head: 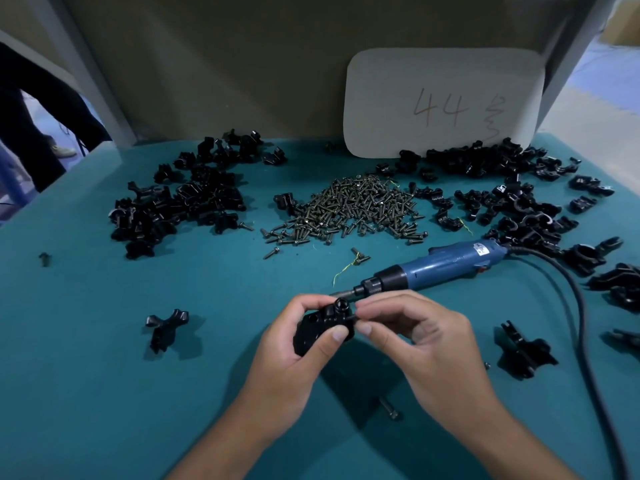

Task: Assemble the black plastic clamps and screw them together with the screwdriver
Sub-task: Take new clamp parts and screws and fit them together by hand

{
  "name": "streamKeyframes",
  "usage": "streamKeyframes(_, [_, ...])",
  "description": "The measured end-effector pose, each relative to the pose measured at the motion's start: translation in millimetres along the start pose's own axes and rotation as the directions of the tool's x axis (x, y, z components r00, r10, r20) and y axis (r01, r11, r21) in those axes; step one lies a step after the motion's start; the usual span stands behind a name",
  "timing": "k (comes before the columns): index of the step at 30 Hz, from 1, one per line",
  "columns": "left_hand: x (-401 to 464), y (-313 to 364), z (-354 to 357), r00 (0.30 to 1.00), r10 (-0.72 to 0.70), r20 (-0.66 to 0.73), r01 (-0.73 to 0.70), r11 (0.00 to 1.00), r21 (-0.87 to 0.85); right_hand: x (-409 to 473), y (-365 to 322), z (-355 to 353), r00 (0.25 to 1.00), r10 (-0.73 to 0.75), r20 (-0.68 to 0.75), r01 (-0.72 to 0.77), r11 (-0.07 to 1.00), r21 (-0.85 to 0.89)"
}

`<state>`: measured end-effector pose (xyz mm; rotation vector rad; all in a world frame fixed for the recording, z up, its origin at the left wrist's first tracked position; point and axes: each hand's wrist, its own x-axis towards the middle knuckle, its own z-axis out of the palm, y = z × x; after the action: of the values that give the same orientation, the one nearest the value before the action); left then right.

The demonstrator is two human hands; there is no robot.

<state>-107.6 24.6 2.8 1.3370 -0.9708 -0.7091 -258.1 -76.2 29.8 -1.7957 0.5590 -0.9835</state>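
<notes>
Above the teal table [86, 393], the left hand [298, 348] is gripping a black clamp [320, 329] with curled fingers while the right hand [415, 337] is pinching a screw [351, 317] against it.

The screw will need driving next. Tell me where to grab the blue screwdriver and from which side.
Take the screwdriver around its blue barrel, coming from above with the right hand. It lies flat on the table, tip toward the clamp, cord trailing off its far right end.
</notes>
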Motion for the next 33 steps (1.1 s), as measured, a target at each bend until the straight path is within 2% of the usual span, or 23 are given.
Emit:
streamKeyframes(6, [-0.3, -7.1, 0.1, 0.998, -0.052, 0.038, 0.055, 0.996, -0.070, -0.9, 3.8, 0.5, 0.997, 0.074, 0.009, -0.074, 0.997, 0.002])
streamKeyframes(11, [-0.5, -8.5, 0.7, 0.998, -0.046, 0.046, 0.047, 0.999, -0.023, -0.1, 3.8, 2.2, 0.993, 0.106, 0.048, -0.106, 0.994, 0.001])
streamKeyframes(17, [-1.8, -9.6, 0.3, 0.998, -0.030, 0.049, 0.027, 0.998, 0.050, -1.6, 0.3, 3.7, 0.987, 0.149, 0.062, -0.142, 0.985, -0.102])
streamKeyframes(20, [-0.1, -7.5, -0.7, 0.999, -0.029, 0.041, 0.028, 0.999, 0.036, -1.6, -3.0, -0.4, 0.987, 0.108, 0.121, -0.087, 0.982, -0.168])
streamKeyframes(25, [-1.5, -4.5, -0.3, 0.998, -0.041, 0.056, 0.037, 0.997, 0.063, 1.5, 1.1, -2.6, 0.987, -0.042, 0.158, 0.095, 0.934, -0.345])
streamKeyframes(31, [-4.3, -3.8, 1.4, 0.997, -0.039, 0.065, 0.032, 0.994, 0.109, -3.0, 7.1, 3.1, 0.960, -0.073, 0.271, 0.207, 0.837, -0.507])
streamKeyframes(33, [-4.1, -3.2, 2.8, 0.996, -0.039, 0.079, 0.030, 0.994, 0.110, -3.5, 8.2, 5.0, 0.973, -0.020, 0.230, 0.139, 0.847, -0.512])
